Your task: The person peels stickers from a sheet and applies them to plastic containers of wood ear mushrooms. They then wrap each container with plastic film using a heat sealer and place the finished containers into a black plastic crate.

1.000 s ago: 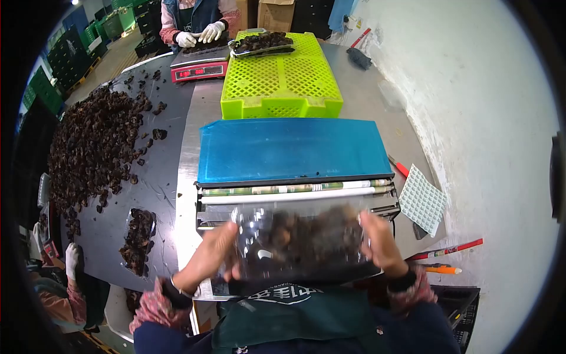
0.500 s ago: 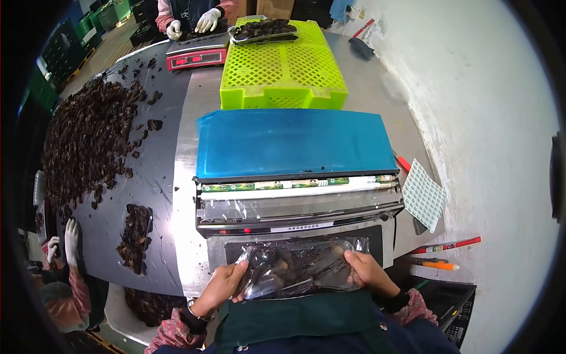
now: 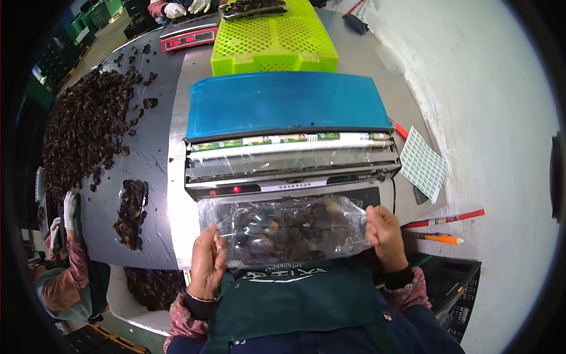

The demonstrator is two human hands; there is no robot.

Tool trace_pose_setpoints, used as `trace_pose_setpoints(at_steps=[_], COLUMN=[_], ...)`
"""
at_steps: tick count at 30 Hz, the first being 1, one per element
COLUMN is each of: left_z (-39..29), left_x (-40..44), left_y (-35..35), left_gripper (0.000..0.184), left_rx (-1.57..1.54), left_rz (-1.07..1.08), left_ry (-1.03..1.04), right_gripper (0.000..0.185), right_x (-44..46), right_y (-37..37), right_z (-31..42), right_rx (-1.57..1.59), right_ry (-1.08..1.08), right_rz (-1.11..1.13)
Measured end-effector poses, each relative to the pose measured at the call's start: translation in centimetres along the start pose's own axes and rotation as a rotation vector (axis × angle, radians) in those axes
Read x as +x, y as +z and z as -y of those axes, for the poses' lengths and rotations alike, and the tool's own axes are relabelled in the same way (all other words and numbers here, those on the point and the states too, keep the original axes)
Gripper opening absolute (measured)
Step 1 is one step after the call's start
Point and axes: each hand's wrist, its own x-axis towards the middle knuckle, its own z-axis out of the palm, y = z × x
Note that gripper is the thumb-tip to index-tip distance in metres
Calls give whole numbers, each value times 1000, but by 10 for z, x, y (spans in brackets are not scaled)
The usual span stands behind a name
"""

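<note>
A tray of dark brown pieces [image 3: 289, 233], which look like dried mushrooms, lies in front of my body under clear plastic film [image 3: 218, 211]. My left hand [image 3: 207, 259] is closed on the film beyond the tray's left end. At the other end, my right hand [image 3: 386, 236] pinches the film, stretching it out taut. Just past the tray stands the film-wrapping machine [image 3: 295, 183], with a blue cover [image 3: 289, 103], a patterned roll [image 3: 289, 140] and red lights.
Loose dark pieces [image 3: 88, 130] and another filled tray [image 3: 131, 213] lie on the left table. Behind the machine are a lime-green crate [image 3: 274, 44] and a red scale [image 3: 187, 40]. Gloved co-workers' hands [image 3: 71, 209] show at left and at the back. An orange cutter [image 3: 442, 238] lies right.
My hands have moved apart, from gripping the tray's ends to pulling the film outward on both sides. The tray now shows flatter, and my view has tilted downward.
</note>
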Motion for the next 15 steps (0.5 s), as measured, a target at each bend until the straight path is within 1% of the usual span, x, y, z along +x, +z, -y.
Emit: trace_pose_setpoints(at_steps=[1,3,4,5,6,8,9,10,11,12,13,14,15], left_z=[1,-4,1,16,33,58,70,77,81,87,93,108,110], left_x=[-7,-39,-52,-47,-48,-47,-45,-41,-35,-30,-28,-24,-23], left_y=[-5,-7,-10,-42,-56,-70,-74,-78,-77,-54,-35,-65,-63], left_gripper=[22,21,21,24,25,29,31,30,29,25,25,27,28], left_rx=[-70,-174,-148,-251,-221,-190,-51,-35,-22,80,184,90,101], left_rz=[-17,-118,-120,-51,-82,-174,-134,-25,88,22,-42,219,138], left_ry=[4,-80,-79,-165,-213,-326,-257,-275,-288,-272,-255,-188,-190], right_gripper=[29,28,28,27,28,30,30,29,17,16,18,18,19], right_x=[-6,-23,-33,-44,-46,-55,-53,-49,-39,-29,-53,-57,-60], right_y=[-1,-17,-27,-36,-45,-54,-57,-61,-64,-67,-40,-30,-21], right_z=[7,6,-3,-12,-29,-58,-70,-88,-116,-144,-154,-159,-159], right_rx=[50,69,71,71,98,138,156,169,95,19,-107,-226,-346], right_ry=[-6,53,75,99,127,225,269,270,310,346,-6,-55,-76], right_rz=[-19,-83,-105,-128,-159,-146,-137,-64,0,68,10,95,206])
